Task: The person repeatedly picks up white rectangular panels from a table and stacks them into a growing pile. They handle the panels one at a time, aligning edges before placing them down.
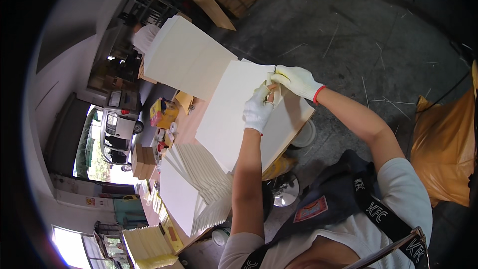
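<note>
Both my hands wear white knit gloves. My left hand [258, 109] reaches up over a large stack of white sheets [229, 114] on the wooden table [185, 124] and pinches a small tan piece [271, 94] at the stack's far edge. My right hand [298, 80], with a red cuff, comes in from the right and grips the top sheet's corner next to the same tan piece. The two hands touch there. What the tan piece is stays unclear.
A fanned pile of white sheets [199, 184] lies nearer on the table, and a taller stack [184, 57] stands beyond. A yellow box [162, 112] and small rolls sit between them. An orange-brown bag [445, 149] stands at right, a white bucket [304, 134] under the table edge, and a van [117, 129] outside the doorway.
</note>
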{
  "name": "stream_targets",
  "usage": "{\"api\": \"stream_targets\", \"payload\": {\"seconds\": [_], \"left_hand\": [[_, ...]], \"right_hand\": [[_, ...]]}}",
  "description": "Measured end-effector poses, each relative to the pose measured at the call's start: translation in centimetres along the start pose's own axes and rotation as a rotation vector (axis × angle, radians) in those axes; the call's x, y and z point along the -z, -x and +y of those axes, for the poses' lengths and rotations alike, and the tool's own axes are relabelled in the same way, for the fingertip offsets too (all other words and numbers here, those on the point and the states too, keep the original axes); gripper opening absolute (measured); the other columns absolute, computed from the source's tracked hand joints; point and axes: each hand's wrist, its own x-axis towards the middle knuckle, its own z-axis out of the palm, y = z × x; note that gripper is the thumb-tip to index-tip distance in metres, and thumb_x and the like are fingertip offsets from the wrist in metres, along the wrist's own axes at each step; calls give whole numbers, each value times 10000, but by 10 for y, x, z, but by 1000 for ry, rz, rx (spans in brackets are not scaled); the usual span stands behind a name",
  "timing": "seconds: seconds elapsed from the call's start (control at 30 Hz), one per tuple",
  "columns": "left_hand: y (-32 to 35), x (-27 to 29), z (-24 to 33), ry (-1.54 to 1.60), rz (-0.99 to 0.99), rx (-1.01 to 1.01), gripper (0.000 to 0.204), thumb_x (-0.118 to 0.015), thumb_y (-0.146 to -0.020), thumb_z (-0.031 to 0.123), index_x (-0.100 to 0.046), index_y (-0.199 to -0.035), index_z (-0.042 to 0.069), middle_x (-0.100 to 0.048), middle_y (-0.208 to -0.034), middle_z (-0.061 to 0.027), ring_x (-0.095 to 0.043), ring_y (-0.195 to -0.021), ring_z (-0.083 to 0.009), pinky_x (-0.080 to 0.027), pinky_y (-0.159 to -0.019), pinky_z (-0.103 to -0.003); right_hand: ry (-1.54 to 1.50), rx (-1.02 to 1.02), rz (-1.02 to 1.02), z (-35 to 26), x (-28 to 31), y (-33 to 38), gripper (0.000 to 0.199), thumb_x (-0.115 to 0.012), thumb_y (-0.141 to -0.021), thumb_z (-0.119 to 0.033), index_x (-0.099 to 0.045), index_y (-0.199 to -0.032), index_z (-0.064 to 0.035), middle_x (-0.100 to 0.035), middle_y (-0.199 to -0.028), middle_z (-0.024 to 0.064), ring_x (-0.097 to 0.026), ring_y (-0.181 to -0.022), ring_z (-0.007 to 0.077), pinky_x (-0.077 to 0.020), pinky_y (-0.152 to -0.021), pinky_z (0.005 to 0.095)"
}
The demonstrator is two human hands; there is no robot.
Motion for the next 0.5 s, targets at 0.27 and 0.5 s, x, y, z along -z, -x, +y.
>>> {"api": "stream_targets", "payload": {"seconds": [0.27,0.5], "left_hand": [[0,0,4,-30,-59,58,411,-743,-886,206,-676,-1283,287,-698,-1190,-133,-698,-1028,-329,-559,-905,-384],[-2,-3,1,-25,-78,106,423,-758,-873,235,-675,-1285,280,-692,-1218,-134,-698,-1041,-327,-560,-906,-381]], "right_hand": [[-172,-129,92,8,-8,10,377,-501,-1011,-472,-603,-1038,-110,-684,-930,170,-655,-906,377,-482,-780,457],[-190,-123,102,8,-8,12,388,-502,-1011,-479,-600,-1038,-104,-682,-923,172,-654,-908,377,-478,-780,462]]}}
